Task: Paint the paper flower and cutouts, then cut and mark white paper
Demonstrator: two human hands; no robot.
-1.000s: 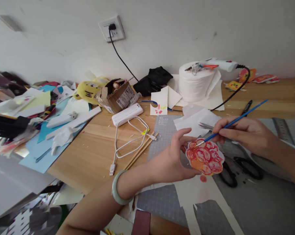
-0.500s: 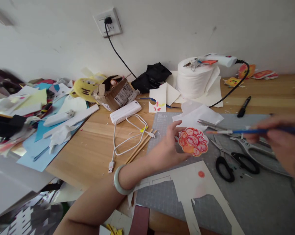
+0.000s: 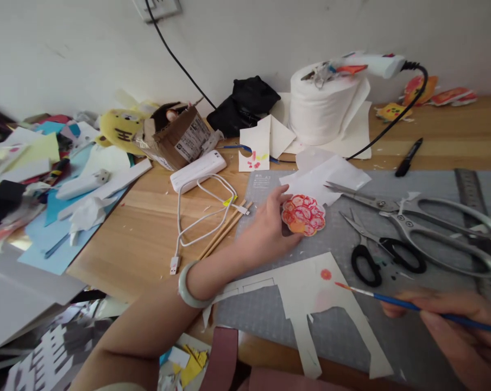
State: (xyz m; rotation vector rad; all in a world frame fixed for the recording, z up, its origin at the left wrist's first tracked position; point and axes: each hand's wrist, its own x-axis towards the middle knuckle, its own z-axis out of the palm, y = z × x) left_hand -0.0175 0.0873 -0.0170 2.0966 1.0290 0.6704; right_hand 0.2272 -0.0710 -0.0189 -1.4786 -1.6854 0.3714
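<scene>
My left hand [image 3: 265,225], with a pale bangle on its wrist, grips a round scalloped paper cutout [image 3: 303,215] painted in red, pink and orange, thumb and fingers at its left edge. A blue-handled paintbrush [image 3: 396,302] is pinched in my right hand [image 3: 453,320] at the lower right. Its reddish tip hovers by a cut sheet of white paper [image 3: 310,290], close to an orange-red paint spot [image 3: 326,275]; whether it touches, I cannot tell. Black-handled scissors [image 3: 386,250] and large metal shears [image 3: 416,217] lie beyond my right hand.
A grey cutting mat [image 3: 265,320] covers the wooden table. White tissue roll [image 3: 316,108] stands at the back, a corded white tool resting on top. A cardboard box [image 3: 180,138], power bank [image 3: 199,170], white cable [image 3: 179,217], ruler [image 3: 469,190] and black marker [image 3: 409,157] lie around.
My right hand has lowered the paintbrush from beside the painted cutout toward the paint spot on the white sheet. The shears are now uncovered. My left hand keeps hold of the cutout.
</scene>
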